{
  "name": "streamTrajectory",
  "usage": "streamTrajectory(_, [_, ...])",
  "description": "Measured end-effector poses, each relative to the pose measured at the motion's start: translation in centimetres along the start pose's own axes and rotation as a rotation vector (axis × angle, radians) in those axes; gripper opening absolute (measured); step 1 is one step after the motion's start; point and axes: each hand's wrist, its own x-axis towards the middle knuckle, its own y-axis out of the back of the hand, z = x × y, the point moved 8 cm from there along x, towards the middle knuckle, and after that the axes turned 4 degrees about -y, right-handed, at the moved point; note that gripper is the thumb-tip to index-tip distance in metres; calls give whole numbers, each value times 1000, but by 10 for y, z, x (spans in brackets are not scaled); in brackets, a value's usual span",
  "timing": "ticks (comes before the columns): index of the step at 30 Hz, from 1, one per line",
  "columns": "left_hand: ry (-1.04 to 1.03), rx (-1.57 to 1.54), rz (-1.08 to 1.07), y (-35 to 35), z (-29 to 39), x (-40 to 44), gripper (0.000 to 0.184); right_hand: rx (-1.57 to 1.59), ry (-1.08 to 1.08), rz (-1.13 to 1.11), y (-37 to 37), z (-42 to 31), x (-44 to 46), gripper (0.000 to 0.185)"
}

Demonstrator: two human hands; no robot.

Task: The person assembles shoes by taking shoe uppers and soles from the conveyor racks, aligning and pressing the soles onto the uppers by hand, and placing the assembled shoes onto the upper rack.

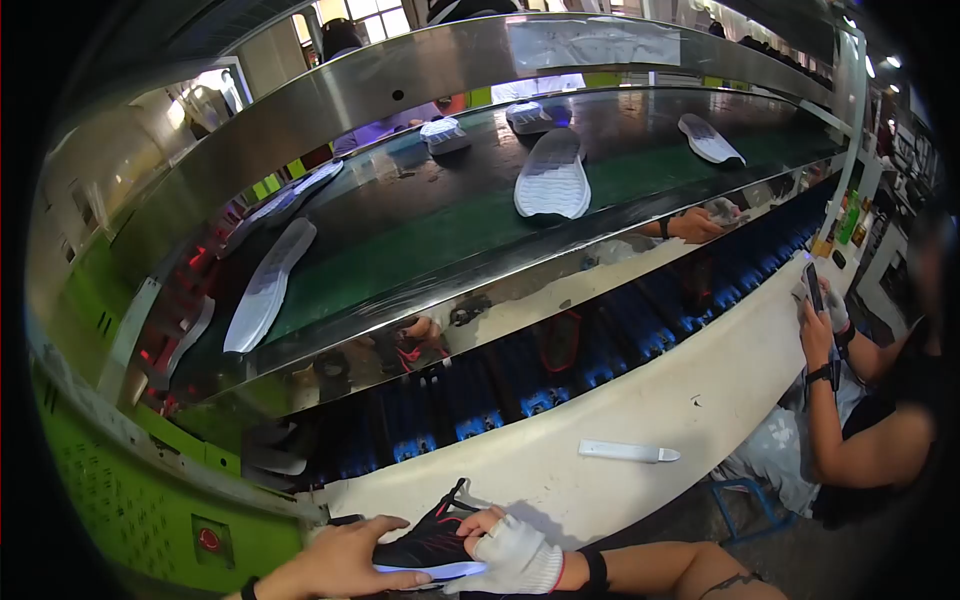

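A black shoe [432, 532] with thin red lines and a white sole lies low in the head view, at the near edge of the white table. My left hand [345, 558] is bare and grips one end of it, thumb along the sole and fingers over the top. On the other end is my right hand [515, 553] in a white knit glove with bare fingertips. Its fingers are curled against the black upper. A dark loop or strap stands up from the shoe between the hands.
Shoe soles [555, 180] lie along the green conveyor belt [400, 255] behind a metal rail. A white blade-shaped tool [628, 452] rests on the table [540, 480]. Dark rollers [480, 400] with blue glow run behind. A co-worker [860, 400] sits right, holding a phone [813, 287].
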Motion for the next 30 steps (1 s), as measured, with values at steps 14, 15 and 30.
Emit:
streamTrajectory(14, [255,341,-547,-56,-19,17,113,-244,-25,-49,5,-46,32,71])
streamTrajectory(15, [219,325,-483,-55,-16,15,113,-243,3,-67,4,-51,34,71])
streamTrajectory(30, [-554,-415,607,-79,90,16,61,-609,-97,-11,180,-65,52,83])
